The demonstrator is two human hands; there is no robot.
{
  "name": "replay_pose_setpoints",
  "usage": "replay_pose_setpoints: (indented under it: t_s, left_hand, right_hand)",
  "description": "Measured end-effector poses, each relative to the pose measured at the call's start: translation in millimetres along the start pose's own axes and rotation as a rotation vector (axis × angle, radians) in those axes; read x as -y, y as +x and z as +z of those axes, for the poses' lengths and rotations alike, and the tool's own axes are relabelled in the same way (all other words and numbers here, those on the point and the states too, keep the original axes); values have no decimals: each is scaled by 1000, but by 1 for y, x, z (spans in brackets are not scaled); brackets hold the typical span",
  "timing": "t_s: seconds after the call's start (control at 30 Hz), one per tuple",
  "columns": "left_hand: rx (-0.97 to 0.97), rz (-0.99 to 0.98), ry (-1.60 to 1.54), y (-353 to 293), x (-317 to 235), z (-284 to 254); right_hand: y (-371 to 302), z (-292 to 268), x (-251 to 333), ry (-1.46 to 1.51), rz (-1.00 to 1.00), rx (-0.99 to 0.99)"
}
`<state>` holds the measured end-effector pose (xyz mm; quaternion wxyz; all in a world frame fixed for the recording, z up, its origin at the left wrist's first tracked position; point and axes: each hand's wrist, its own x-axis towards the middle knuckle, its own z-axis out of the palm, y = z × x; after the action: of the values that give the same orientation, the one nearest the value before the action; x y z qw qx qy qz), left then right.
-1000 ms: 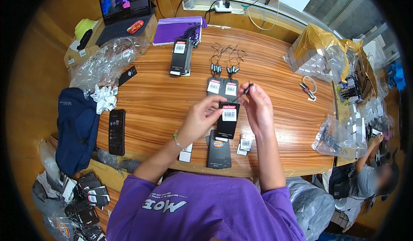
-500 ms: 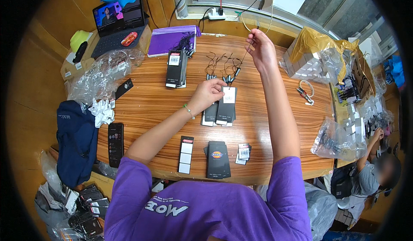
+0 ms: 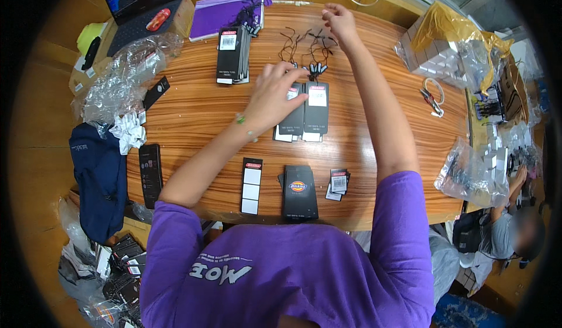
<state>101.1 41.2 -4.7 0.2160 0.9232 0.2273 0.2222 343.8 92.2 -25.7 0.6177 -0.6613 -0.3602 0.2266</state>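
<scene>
My left hand [image 3: 272,96] is open over the left of two side-by-side stacks of black hang tags [image 3: 291,120], its thumb and fingers apart. The right stack [image 3: 317,106] shows a white label on top. Dark looped cords [image 3: 321,41] spread from the tags toward the far side of the table. Beyond those cords, my right hand [image 3: 339,23] hovers near the table's far edge, fingers loosely curled and apart, with nothing visible in them. Nearer to me lie a black strip tag with white panels [image 3: 252,187], a pile of black tags [image 3: 299,193] and small barcode tags [image 3: 338,183].
A thicker tag stack [image 3: 233,55] stands by a purple folder [image 3: 225,13]. At left are plastic wrap [image 3: 126,73], a phone [image 3: 150,176] and a laptop [image 3: 143,26]. At right are small snips [image 3: 431,101], white boxes [image 3: 430,50] and a plastic bag [image 3: 471,173]. Another person sits far right.
My right hand has let go of the raised cord, which now lies on the table. The upper tag has settled onto the right stack. My left hand has opened. The view has shifted.
</scene>
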Motion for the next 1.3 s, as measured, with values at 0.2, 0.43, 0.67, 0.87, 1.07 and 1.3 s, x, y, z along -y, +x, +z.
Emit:
replay_pose_setpoints:
  t_s: [0.2, 0.43, 0.67, 0.87, 1.07, 1.3]
  left_hand:
    - [65, -3, -62, -62, -3, -66]
    - [419, -80, -633, -108, -26, -165]
    - [291, -207, -462, -137, -26, -138]
    - [181, -213, -959, -154, -40, -130]
    - [305, -240, -864, -126, -51, -106]
    - [241, -329, -794, -136, -51, -112]
  right_hand:
    - [-113, -76, 96, -222, -84, 322]
    - [-288, -183, 134, 576, -412, 452]
    - [-351, -217, 128, 264, 174, 223]
    - [-351, -290, 149, -593, -217, -422]
    - [-374, -608, 19, -249, -202, -1418]
    - [-338, -507, 50, -143, 590, -90]
